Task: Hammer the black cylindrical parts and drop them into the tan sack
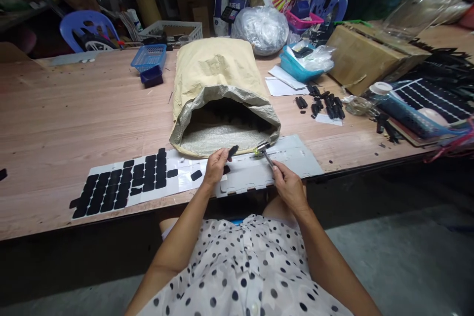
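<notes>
My left hand (216, 167) is closed, pinching a small black part (233, 151) between thumb and fingers, just in front of the sack's mouth. In my right hand (291, 186) is the handle of a small hammer (262, 148), its head metallic with a yellowish-green end. The hammer head is held over a grey board (274, 165) at the table's front edge, to the right of the black part and apart from it. A yellow woven sack (218, 66) lies beyond both hands, its silvery mouth gaping toward me and dark inside. Left of my hands lies a white sheet of black rounded stickers (122, 182).
Several black parts (328, 103) lie in a loose group at the right. Behind them stand a turquoise basket (296, 66) and a cardboard box (365, 57). Small blue baskets (148, 57) sit left of the sack, with a plastic bag bundle (261, 29) behind it.
</notes>
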A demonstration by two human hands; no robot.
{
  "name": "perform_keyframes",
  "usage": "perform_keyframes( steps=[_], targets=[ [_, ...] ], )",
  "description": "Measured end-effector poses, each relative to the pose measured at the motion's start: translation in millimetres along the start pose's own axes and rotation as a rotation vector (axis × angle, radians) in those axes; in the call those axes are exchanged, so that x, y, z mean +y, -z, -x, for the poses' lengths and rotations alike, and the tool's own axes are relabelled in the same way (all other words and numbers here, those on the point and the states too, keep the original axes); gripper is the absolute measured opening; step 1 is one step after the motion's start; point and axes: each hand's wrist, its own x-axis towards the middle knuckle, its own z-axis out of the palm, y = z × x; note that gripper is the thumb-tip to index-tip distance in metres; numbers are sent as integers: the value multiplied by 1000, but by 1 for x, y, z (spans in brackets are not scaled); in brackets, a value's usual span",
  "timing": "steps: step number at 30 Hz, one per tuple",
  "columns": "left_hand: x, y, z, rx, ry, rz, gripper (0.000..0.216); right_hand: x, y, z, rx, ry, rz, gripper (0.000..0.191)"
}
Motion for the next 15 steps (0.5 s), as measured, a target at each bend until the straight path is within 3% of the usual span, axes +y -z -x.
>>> perform_keyframes(
  steps=[3,6,10,15],
  targets=[
    [7,-4,16,28,159,415,34,0,6,-5,-82,-107,-54,55],
    [9,-10,32,6,363,658,32,-2,10,-9,-120,-164,-86,61],
    [11,-13,47,2,508,792,29,-7,13,-9,-144,-177,-104,61],
    [11,-12,74,-117,606,813,30,-8,13,-8,-142,-173,-71,59]
  ],
)
